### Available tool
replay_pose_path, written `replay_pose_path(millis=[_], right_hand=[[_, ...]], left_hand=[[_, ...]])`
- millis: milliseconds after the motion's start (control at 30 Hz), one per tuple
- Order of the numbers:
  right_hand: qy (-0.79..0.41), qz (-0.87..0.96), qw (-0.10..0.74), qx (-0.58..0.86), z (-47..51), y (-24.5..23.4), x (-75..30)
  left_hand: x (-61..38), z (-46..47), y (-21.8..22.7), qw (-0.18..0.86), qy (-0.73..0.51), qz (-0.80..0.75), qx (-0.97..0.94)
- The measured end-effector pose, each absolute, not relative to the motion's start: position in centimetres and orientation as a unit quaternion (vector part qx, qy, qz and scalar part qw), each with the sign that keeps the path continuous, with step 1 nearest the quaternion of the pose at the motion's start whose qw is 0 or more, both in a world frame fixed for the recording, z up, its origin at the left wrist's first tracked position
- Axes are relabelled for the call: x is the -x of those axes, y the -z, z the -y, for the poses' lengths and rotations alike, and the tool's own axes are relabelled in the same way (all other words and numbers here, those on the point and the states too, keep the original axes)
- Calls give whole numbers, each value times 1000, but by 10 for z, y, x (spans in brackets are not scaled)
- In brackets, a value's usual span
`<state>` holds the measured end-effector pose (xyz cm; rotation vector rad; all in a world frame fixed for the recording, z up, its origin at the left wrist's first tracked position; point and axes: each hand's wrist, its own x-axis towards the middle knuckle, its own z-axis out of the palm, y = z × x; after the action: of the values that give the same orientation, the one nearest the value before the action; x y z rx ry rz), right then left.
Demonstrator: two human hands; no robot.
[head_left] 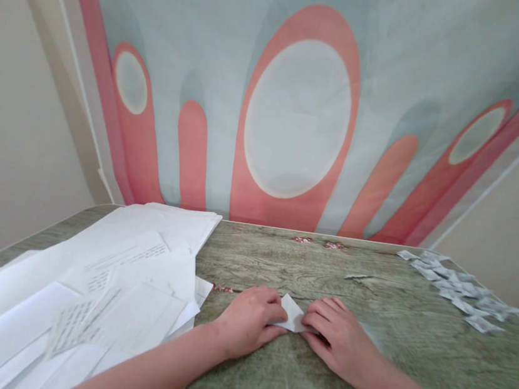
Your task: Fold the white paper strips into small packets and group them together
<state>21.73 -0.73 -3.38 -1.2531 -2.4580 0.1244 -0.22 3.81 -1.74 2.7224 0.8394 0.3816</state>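
Observation:
A small piece of folded white paper (292,314) rests at the middle of the table, its pointed top facing away from me. My left hand (251,320) pinches its left end between thumb and fingers. On the opposite side, my right hand (334,336) grips the right end the same way, fingers curled over it. Both hands lie low, against the tabletop. The ends of the paper are hidden under my fingers.
A spread pile of white paper sheets (137,268), some printed, covers the table's left side. Several small folded paper pieces (461,285) lie at the far right. The wood-patterned table (252,257) meets a wall with a grey and coral hanging (285,213) behind.

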Motion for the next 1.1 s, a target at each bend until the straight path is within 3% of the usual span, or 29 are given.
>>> replay_pose_path(millis=[367,600,1100], right_hand=[[-146,845,252,448,3,36,-220],[-233,778,292,505,-2,43,-220],[-207,777,293,517,-12,48,-219]], left_hand=[[6,-42,13,183,-135,-282,-932],[7,-51,16,261,-158,-373,-876],[0,-43,25,194,-184,-424,-866]])
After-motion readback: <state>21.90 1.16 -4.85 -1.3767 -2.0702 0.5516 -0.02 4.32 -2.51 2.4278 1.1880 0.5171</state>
